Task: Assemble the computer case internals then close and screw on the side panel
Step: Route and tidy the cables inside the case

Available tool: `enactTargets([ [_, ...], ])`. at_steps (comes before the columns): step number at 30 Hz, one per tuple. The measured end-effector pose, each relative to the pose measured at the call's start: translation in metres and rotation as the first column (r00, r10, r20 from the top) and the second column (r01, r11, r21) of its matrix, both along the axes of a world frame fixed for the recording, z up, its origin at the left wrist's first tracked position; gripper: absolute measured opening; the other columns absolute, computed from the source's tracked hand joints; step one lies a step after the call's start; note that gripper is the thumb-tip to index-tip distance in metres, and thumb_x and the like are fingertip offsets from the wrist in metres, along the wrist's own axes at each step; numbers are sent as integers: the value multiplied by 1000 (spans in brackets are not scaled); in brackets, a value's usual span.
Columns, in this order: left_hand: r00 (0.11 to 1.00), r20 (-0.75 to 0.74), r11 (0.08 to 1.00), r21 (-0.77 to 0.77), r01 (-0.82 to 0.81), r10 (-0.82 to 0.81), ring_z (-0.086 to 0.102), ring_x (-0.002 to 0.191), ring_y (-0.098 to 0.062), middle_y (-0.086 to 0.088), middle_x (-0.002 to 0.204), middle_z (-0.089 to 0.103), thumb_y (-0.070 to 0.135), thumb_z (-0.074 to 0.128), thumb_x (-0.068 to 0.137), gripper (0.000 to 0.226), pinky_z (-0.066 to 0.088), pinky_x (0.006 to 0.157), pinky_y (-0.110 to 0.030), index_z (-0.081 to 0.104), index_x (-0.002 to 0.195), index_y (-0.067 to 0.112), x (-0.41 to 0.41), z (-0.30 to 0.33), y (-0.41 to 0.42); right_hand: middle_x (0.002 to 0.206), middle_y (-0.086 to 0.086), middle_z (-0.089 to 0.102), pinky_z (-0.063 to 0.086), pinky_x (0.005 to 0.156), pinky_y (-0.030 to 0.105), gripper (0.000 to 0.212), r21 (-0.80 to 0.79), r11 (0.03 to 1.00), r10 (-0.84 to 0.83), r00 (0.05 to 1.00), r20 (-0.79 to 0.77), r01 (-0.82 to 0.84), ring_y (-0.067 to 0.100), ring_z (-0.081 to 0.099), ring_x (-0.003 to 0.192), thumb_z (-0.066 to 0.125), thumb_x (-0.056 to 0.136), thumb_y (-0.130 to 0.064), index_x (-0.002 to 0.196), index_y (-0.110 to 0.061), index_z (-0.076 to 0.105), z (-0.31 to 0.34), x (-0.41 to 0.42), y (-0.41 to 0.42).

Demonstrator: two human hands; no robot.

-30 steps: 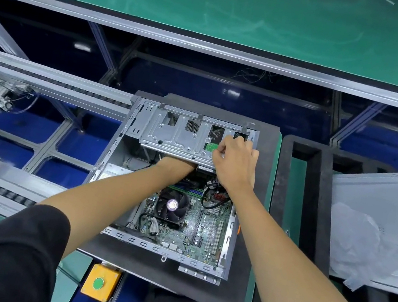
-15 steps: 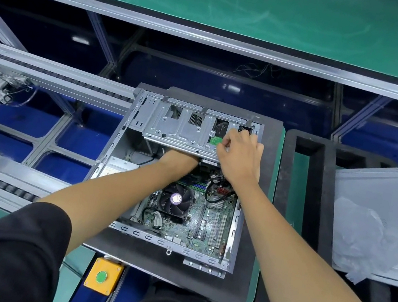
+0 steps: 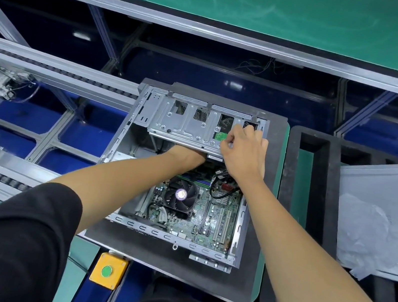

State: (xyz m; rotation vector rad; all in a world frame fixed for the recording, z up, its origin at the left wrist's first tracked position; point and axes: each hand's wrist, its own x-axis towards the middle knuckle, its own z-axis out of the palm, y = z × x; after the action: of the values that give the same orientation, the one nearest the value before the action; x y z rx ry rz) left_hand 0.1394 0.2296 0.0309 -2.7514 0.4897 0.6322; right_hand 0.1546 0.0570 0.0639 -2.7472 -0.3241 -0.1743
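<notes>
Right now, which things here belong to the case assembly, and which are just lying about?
Job:
- case, open
- drive cage, right hand gripping it, left hand reaching under it, hidden
- motherboard, fan
- side panel, set aside at right

Lying about:
- plastic wrap on the panel
- yellow button box
- foam tray

An electronics assembly line — roller conveyor rails (image 3: 55, 75), green anti-static mats (image 3: 243, 2), foam pallets (image 3: 284, 218).

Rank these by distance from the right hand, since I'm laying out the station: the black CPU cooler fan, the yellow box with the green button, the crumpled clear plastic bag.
1. Black CPU cooler fan, just below-left of the right hand, inside the case.
2. Crumpled clear plastic bag, far right.
3. Yellow box with the green button, bottom left edge.
</notes>
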Motion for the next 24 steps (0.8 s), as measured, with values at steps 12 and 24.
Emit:
enactTargets([
  [12, 973, -1, 953, -199, -228, 233, 54, 129, -33, -13, 140, 59, 29, 43, 104, 39, 40, 110, -47, 62, 131, 9, 9, -16, 0, 94, -4, 45, 28, 83, 36, 8, 3, 1000, -5, 1000, 2, 5, 21, 37, 91, 49, 90, -35, 88, -28, 46, 0, 0, 1],
  [24, 918, 62, 842, -426, -331, 392, 54, 121, -35, -18, 136, 56, 8, 45, 100, 37, 40, 100, -40, 50, 137, 9, -3, -19, 13, 99, -1, 48, 32, 86, 39, 12, -26, 1000, 8, 1000, -5, -8, 23, 40, 96, 49, 92, -38, 92, -26, 47, 2, -1, 1],
])
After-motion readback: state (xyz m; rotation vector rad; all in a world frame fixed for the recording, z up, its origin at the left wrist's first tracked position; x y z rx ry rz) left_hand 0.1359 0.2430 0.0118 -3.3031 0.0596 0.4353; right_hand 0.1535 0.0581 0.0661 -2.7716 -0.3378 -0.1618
